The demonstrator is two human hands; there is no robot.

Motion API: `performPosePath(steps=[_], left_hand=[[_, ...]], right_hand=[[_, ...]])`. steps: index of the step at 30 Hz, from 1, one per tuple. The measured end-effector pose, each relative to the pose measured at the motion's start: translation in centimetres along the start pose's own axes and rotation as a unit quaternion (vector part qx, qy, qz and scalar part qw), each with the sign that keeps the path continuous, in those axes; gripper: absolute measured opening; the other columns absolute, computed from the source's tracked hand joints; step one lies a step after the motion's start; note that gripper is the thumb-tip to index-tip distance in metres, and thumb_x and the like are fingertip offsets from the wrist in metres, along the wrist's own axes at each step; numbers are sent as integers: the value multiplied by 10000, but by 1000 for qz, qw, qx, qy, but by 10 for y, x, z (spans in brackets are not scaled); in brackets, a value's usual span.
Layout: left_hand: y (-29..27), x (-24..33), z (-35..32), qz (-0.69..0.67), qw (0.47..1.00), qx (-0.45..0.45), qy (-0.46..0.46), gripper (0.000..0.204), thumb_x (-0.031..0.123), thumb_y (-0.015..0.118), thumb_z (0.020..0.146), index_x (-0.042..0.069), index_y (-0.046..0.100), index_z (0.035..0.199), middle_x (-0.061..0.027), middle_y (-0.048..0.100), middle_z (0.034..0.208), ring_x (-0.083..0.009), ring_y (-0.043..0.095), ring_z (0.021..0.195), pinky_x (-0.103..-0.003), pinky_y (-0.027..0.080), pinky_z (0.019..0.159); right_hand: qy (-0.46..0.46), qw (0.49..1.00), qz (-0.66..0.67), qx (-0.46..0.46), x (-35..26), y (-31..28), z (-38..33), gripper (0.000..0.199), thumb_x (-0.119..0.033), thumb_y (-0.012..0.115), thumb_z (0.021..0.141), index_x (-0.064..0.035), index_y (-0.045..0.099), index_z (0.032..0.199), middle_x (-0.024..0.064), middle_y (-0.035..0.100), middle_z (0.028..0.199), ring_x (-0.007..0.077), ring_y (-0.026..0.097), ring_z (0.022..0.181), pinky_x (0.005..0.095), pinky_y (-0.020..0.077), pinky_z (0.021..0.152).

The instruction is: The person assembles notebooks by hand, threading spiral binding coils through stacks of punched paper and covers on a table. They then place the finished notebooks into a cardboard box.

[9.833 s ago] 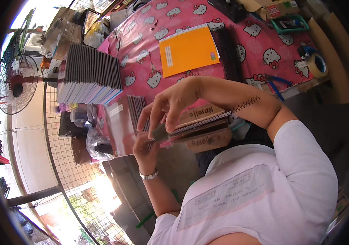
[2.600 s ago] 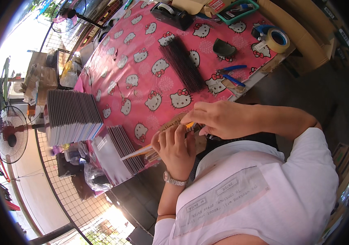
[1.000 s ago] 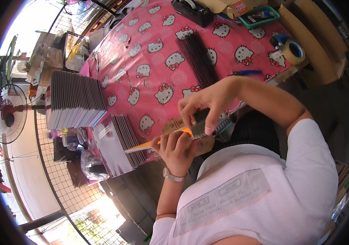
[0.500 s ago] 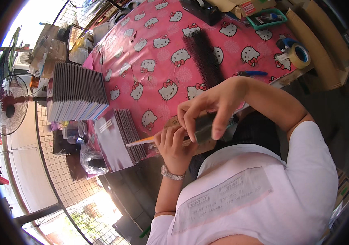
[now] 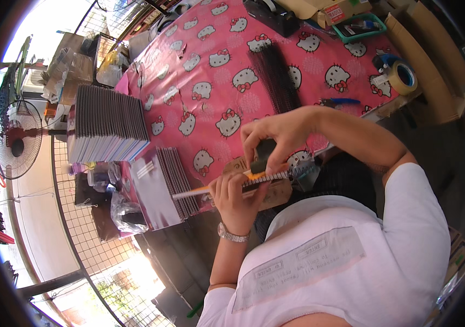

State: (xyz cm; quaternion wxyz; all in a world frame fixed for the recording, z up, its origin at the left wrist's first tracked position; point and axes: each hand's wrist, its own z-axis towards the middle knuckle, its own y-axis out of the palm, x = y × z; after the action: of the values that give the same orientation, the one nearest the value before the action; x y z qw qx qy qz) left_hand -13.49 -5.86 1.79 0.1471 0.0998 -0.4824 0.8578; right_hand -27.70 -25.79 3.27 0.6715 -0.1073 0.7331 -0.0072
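Observation:
My left hand (image 5: 231,193), with a metal-band watch on the wrist, is closed round a thin book (image 5: 191,193) held edge-on near my lap. A spiral coil (image 5: 304,171) runs along the book's orange-tinged edge and sticks out past its right end. My right hand (image 5: 280,136) is bent over that edge, its fingers closed on a small dark block (image 5: 264,155) pressed against or just above the coil. Beneath the book, a brown piece of cardboard (image 5: 276,197) shows in part. Close to my left hand, a few bound books (image 5: 153,196) lie stacked at the table's edge.
A taller stack of spiral-bound books (image 5: 110,122) stands at the left of the pink patterned tablecloth (image 5: 210,103). Black coils (image 5: 276,76) lie in a bundle further back. Blue-handled pliers (image 5: 341,101), a tape roll (image 5: 403,77) and a green tray (image 5: 359,37) sit to the right.
My right hand has drawn its fingers in round the dark block and brought it down to the book's edge. The coil along that edge now shows more plainly.

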Motion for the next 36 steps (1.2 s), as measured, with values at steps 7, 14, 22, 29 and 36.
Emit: performPosePath(steps=[7,14,22,29,36], left_hand=[[-13,-7,0,66,997,15,-37,433,281,882,615,107,617,909,-60,625,965,-293,578,935,-442,410,871],[-28,-40,-16,119,993,3,-19,403,307,861,613,129,626,888,-26,619,896,-229,592,900,-472,382,987],[-25,-39,-16,102,994,23,-22,389,313,863,628,137,621,877,-18,616,880,-241,578,870,-469,388,944],[-25,-42,-14,84,996,33,-17,406,308,860,634,126,613,901,-32,611,890,-266,569,881,-453,392,905],[-29,-41,-16,75,995,38,-48,396,281,862,628,120,599,877,-41,614,915,-279,573,914,-449,391,904]], right_hand=[[-33,996,24,73,13,-4,12,442,-294,803,785,-47,684,1132,84,509,1172,194,497,1143,339,375,1003],[-114,988,95,-35,0,2,47,446,-258,816,781,-73,683,1165,63,516,1181,195,497,1171,347,371,1023],[-180,947,236,-124,3,9,59,452,-371,817,761,-176,712,1155,73,556,1157,228,511,1158,364,376,1028],[-201,937,252,-132,-3,9,61,463,-308,820,775,-64,696,1149,57,520,1137,186,497,1149,334,367,1007],[-106,987,86,-87,-1,1,80,417,-284,804,784,-108,696,1147,36,514,1152,175,502,1143,332,363,1005]])
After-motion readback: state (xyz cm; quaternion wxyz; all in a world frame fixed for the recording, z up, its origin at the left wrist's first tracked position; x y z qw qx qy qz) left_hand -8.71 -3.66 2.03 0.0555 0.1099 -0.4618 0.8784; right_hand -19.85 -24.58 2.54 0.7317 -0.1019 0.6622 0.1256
